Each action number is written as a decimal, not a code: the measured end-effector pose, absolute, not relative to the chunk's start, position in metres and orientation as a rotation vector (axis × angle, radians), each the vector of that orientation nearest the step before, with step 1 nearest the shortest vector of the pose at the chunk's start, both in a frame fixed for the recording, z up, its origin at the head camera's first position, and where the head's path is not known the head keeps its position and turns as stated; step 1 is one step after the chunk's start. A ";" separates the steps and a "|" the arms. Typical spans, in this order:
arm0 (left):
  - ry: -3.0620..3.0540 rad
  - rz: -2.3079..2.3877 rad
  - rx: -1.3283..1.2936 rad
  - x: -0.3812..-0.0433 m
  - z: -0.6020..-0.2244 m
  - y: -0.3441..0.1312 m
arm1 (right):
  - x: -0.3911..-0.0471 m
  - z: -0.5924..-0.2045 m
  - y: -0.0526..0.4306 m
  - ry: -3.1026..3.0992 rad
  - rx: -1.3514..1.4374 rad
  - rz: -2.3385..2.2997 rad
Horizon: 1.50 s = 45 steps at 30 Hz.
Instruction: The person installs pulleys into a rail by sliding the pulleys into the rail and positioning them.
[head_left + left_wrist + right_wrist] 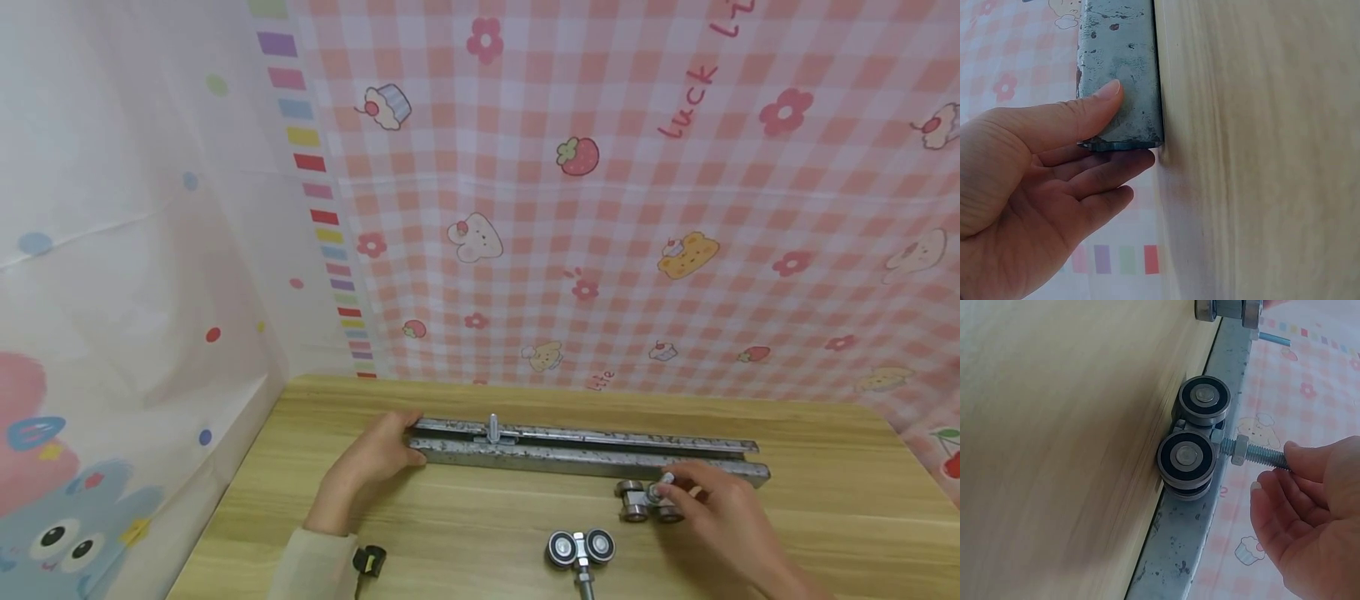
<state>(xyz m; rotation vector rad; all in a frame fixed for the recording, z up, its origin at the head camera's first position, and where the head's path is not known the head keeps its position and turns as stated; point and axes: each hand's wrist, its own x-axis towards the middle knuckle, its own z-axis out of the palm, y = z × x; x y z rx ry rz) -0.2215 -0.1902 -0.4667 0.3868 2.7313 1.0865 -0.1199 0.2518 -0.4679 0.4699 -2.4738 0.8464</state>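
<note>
A speckled grey metal rail (pixel 570 459) with an open slot along its top lies across the table. At its left end my left hand (pixel 382 450) grips it, the thumb (pixel 1100 103) on its side and fingers at the end. A bolt (pixel 492 427) stands up out of the slot near that end. In front of the rail's right part, my right hand (pixel 723 508) pinches the threaded bolt (pixel 1266 456) of a roller trolley (pixel 1186 455). The trolley's wheels point down toward the table, its bolt upward.
A second roller trolley (pixel 562 549) lies on the wooden table (pixel 465 533) nearer the front, its bolt toward me. A small black and yellow object (pixel 370 561) is beside my left sleeve. A pink checked cloth (pixel 525 208) hangs behind the table, and a white cloth (pixel 135 250) at the left.
</note>
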 end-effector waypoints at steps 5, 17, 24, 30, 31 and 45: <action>2.737 1.094 0.391 -0.221 -0.467 -0.190 | -0.119 -0.467 0.256 -2.516 0.416 0.831; 2.734 1.081 0.386 -0.221 -0.466 -0.190 | -0.116 -0.469 0.272 -2.481 0.450 0.849; 2.733 1.068 0.388 -0.221 -0.466 -0.190 | -0.113 -0.467 0.280 -2.518 0.371 0.851; 2.740 1.064 0.392 -0.221 -0.467 -0.191 | -0.110 -0.467 0.288 -2.538 0.315 0.831; 2.741 1.067 0.392 -0.221 -0.467 -0.190 | -0.110 -0.467 0.289 -2.543 0.303 0.834; 2.758 1.073 0.405 -0.221 -0.467 -0.190 | -0.104 -0.467 0.310 -2.549 0.177 0.838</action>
